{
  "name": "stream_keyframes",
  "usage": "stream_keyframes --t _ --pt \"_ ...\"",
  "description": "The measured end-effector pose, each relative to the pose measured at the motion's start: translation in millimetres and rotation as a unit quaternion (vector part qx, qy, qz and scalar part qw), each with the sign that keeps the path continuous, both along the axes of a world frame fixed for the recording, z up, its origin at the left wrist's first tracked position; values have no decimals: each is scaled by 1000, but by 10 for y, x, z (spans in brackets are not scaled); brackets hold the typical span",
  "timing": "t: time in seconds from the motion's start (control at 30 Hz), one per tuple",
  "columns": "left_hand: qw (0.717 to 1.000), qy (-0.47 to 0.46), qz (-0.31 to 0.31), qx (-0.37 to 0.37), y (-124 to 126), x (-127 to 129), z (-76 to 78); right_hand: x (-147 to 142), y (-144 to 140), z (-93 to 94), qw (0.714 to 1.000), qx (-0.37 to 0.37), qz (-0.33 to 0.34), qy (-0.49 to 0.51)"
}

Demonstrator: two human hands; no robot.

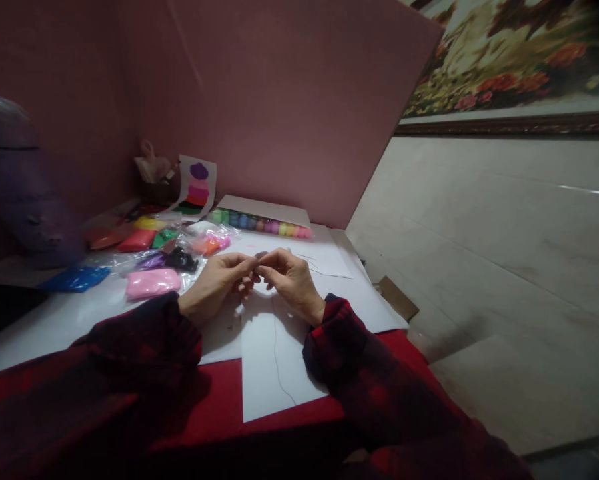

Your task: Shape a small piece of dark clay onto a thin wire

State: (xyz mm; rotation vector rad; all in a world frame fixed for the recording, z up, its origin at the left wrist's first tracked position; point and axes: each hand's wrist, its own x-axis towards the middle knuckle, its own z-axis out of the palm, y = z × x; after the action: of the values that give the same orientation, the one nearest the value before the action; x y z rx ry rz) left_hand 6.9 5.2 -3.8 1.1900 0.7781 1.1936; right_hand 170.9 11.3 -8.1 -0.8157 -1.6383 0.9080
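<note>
— What do we have nearest us?
— Dark red plaid sleeves (pixel 144 347), then a white paper sheet (pixel 269 373) on the red tablecloth (pixel 219 400).

— And our hands?
— Left hand (pixel 216 283) and right hand (pixel 292 280) meet fingertip to fingertip, pinching a tiny clay bit (pixel 260 255) above the sheet; we judge it is being shaped, calling for gentle rolling.

— Beyond?
— A pink clay packet (pixel 152 283), a blue clay packet (pixel 76 279), and a clay tub row (pixel 262 223).

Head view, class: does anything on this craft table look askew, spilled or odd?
Nothing is spilled. The clay packets lie in a loose, overlapping heap left of the left hand, and the white sheet under the right hand overhangs the table's near edge.
</note>
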Motion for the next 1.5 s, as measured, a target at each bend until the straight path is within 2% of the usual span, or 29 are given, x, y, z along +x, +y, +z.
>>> stream_keyframes --t 0.3,0.5,0.77,1.0,1.1,1.27,1.33,1.5 --pt "999 -28 7 -30 3 21 18 3 23 -35 999 26 -9 -18" --pt "999 -15 -12 -36 -11 8 19 24 24 -36 998 55 -18 -31" --pt "998 5 64 2 21 40 16 -2 2 -5 993 68 -71 -66" --pt "993 -44 112 -2 55 5 -7 21 50 1 989 36 -138 -24" --pt "995 -52 85 -10 42 -8 0 32 73 -5 993 9 -120 -8" --pt "999 -27 8 -21 6 9 5 21 63 -3 1000 -5 -25 18" --pt "1000 -16 -5 -14 0 16 4 11 41 3 1000 -9 2 15" --pt "1000 -13 7 -10 12 11 -1 2 3 6 1000 13 -14 -21"
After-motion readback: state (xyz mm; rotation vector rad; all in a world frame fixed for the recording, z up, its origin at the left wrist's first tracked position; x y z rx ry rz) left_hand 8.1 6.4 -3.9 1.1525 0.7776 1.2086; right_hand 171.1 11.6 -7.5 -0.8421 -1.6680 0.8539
